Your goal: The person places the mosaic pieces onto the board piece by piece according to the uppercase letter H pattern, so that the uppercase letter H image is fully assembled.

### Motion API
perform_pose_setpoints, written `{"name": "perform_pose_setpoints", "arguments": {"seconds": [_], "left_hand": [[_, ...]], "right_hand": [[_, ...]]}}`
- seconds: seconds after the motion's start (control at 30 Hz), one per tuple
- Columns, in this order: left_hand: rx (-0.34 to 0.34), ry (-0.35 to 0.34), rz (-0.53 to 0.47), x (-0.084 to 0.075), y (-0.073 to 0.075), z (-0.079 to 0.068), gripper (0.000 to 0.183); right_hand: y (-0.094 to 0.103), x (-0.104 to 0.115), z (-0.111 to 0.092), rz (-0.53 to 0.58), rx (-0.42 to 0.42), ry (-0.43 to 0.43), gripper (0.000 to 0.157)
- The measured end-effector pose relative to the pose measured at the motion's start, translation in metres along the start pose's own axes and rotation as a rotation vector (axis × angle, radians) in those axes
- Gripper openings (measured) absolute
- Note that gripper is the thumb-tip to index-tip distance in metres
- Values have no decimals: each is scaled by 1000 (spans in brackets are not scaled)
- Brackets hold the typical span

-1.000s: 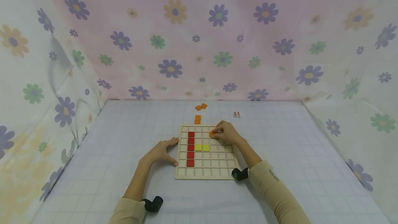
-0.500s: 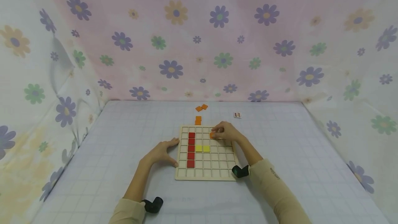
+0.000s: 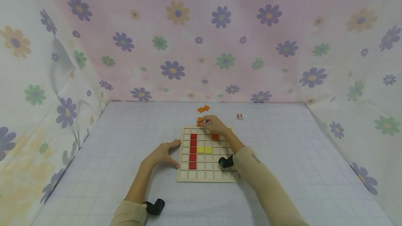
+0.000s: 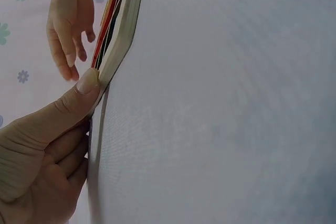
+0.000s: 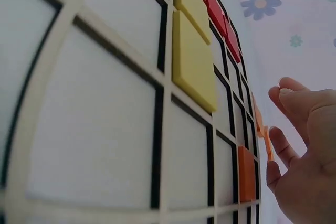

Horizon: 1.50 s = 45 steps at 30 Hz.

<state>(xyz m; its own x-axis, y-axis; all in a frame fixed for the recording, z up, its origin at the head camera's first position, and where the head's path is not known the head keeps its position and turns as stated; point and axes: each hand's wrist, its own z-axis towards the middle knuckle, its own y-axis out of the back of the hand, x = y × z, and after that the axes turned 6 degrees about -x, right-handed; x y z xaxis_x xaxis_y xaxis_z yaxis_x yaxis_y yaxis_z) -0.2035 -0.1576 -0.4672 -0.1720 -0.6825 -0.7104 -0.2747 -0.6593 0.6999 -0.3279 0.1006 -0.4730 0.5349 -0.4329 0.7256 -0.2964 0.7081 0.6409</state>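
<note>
A square wooden grid board lies on the table. My left hand touches its left edge with thumb and fingers spread apart; the left wrist view shows the thumb against the rim. Past the far edge, my right hand reaches over a pair of overlapping orange tiles, fingertips right at them. In the right wrist view its fingers are parted beside the orange tiles. On the board sit a column of red tiles, two yellow tiles and one orange tile.
Two more orange tiles lie farther back, near the table's far edge. A small printed card is to their right. Flowered cloth hangs behind and at both sides of the table.
My right hand has let go of an orange tile, now lying in a grid square, and moved left and away to the overlapping orange tiles. My left hand stays at the board's edge.
</note>
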Motion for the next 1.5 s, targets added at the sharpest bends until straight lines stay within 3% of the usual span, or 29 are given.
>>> {"name": "perform_pose_setpoints", "arguments": {"seconds": [0.23,0.6,0.8,1.0,1.5], "left_hand": [[1,16,-14,0,-1,0,97],[2,3,8,2,1,1,97],[7,-5,12,2,2,1,97],[4,-13,5,2,1,0,97],[0,-14,3,5,0,1,97]], "right_hand": [[-13,-12,9,25,41,116,26],[17,-26,-11,12,-94,-83,26],[20,-32,-16,22,-187,-147,32],[16,-31,-13,16,-218,-217,35],[26,-30,-14,-105,-210,-270,31]]}}
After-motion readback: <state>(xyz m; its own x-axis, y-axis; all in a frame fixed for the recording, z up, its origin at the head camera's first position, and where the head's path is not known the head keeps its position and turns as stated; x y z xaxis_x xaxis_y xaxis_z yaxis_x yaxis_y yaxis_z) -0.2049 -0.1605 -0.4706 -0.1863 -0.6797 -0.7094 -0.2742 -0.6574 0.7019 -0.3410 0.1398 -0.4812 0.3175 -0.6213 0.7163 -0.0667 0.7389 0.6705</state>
